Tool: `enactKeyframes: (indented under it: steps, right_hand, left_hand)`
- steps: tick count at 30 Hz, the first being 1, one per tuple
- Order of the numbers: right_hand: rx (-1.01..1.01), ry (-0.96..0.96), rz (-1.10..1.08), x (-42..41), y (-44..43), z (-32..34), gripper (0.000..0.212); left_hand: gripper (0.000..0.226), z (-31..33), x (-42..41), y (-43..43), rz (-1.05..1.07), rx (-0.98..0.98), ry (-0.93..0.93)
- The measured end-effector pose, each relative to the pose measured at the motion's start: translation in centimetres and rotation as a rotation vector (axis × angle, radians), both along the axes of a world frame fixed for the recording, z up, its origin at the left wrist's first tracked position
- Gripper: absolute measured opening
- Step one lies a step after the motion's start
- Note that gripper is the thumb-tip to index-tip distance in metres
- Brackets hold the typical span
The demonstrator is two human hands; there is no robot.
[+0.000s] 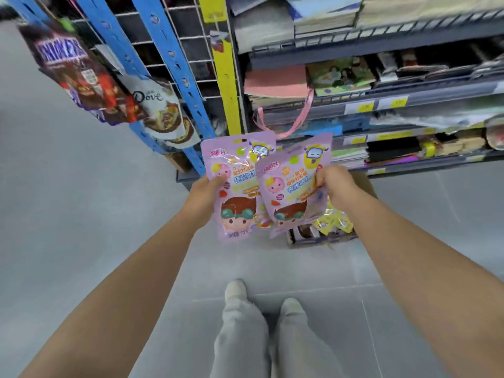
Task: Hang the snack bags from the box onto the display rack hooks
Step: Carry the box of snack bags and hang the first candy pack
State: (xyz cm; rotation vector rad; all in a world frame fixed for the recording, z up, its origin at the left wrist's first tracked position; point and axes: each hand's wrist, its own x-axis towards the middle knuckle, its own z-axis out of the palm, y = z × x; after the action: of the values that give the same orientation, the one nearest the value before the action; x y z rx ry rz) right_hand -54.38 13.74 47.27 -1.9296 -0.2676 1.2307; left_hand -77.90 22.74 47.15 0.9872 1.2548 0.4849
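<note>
A pale grey tiled floor (81, 214) fills most of the view. To the right stands a dark metal shelving unit (381, 85) stacked with notebooks and paper goods, with yellow price tags along its rails. Left of it rises the display rack (191, 50), a white wire grid between blue perforated steel uprights. A brown Snickers chocolate bag (73, 77) and a white-and-brown Dove chocolate bag (163, 113) hang from it.

Below the rack's lower end, two lilac plastic snack bags with cartoon faces are held upright in the air, on no hook. The left lilac bag (234, 186) is partly covered along its right side by the right lilac bag (291, 192).

Behind the right bag, a cardboard box (305, 233) sits on the floor at the foot of the shelving. It holds what look like shiny yellow packets (335, 219), though they are blurred.

The left hand (203, 197) grips the left bag by its left edge, thumb across the front. The right hand (338, 186) pinches the right bag at its right edge, fingers curled.

Pale grey trousers (245, 336) and white shoes (236, 289) show at the bottom.
</note>
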Motion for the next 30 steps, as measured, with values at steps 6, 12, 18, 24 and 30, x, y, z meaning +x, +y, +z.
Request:
enactKeyframes:
  steps: [6,12,18,24,30]
  right_hand:
    - [0.016,0.012,0.065,-6.4,3.3,2.8,0.034]
    - [-0.159,-0.076,0.140,-10.2,7.5,0.7,0.034]
    - [-0.218,-0.110,0.069,-11.2,12.1,-2.6,0.035]
    - [-0.270,-0.101,-0.033,-10.5,13.8,-7.6,0.036]
    - [-0.366,-0.138,0.022,-9.0,15.8,-15.1,0.037]
  left_hand:
    - [0.030,2.2,-4.4,2.2,-0.051,-0.135,-0.238]
    - [0.026,0.8,-6.2,7.6,-0.327,-0.276,-0.264]
    - [0.015,-1.5,-4.3,14.4,-0.512,-0.083,0.147]
    - [0.027,-7.9,-1.1,17.9,-0.485,0.302,0.283]
    - [0.021,-15.1,1.7,19.5,-0.734,0.628,0.571]
